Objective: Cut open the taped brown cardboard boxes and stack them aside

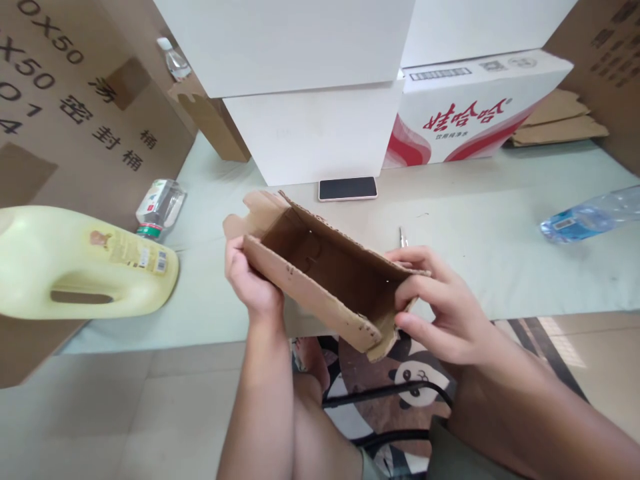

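Note:
A small brown cardboard box [320, 293], its open side facing up, is tilted in the air between my hands in the head view. My left hand [255, 283] wraps round its left end, below the raised scalloped flaps. At the right end, my right hand [435, 300] grips the wall and a folded flap, with fingers on both sides of the cardboard. The inside looks bare apart from a slit and small holes. Just beyond my right fingers a slim metal tool [403, 237] lies on the table, partly hidden.
A phone [348, 189] lies by the white boxes [315, 133]. To the left are a yellow jug [85, 260], a clear bottle [161, 205] and a standing cardboard piece [213, 127]. A water bottle [590, 213] lies right. The cloth-covered table's [500, 267] front edge is near my forearms.

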Demonstrator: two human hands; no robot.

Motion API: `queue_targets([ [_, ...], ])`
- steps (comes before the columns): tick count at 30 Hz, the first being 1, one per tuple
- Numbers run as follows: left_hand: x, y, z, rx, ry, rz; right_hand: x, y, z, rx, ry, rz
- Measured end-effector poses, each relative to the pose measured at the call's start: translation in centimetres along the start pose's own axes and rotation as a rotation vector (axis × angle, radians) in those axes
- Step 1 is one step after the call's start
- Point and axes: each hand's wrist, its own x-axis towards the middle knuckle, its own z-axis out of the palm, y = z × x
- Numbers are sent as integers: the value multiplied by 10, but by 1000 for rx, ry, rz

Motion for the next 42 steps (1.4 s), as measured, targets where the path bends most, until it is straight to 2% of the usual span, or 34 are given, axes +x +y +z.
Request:
queue_targets([
  [2, 0, 7, 2, -144, 61, 17, -1, 6, 2, -49, 54, 51],
  [4, -1, 11, 2, -233, 50, 55, -2, 17, 6, -80, 108, 112],
  [8, -4, 13, 1, -260, 35, 98, -8, 40, 24, -74, 172, 202],
  [11, -6, 12, 0, -264, 29, 124, -10, 48, 37, 17, 273, 165],
  [13, -7, 12, 1, -291, 0, 141, -9, 48, 39, 72, 293, 125],
  [16, -5, 12, 1, -318, -22, 161, -5, 40, 35, 49, 176, 95],
  [19, -3, 11, 1, -268, 12, 142, -1, 34, 30, 12, 91, 77],
  [26, -4, 13, 4, -211, 79, 126, -2, 32, 35, 80, 278, 199],
  [31, -5, 15, 4, -149, 71, 66, -1, 29, 37, 199, 370, 373],
  [37, -8, 17, 3, -105, 17, 84, -4, 39, 40, 178, 530, 575],
  [39, -9, 16, 3, -95, -10, 103, -8, 42, 41, 248, 513, 573],
  [42, -9, 14, 3, -82, -25, 145, -11, 42, 40, 408, 380, 446],
])
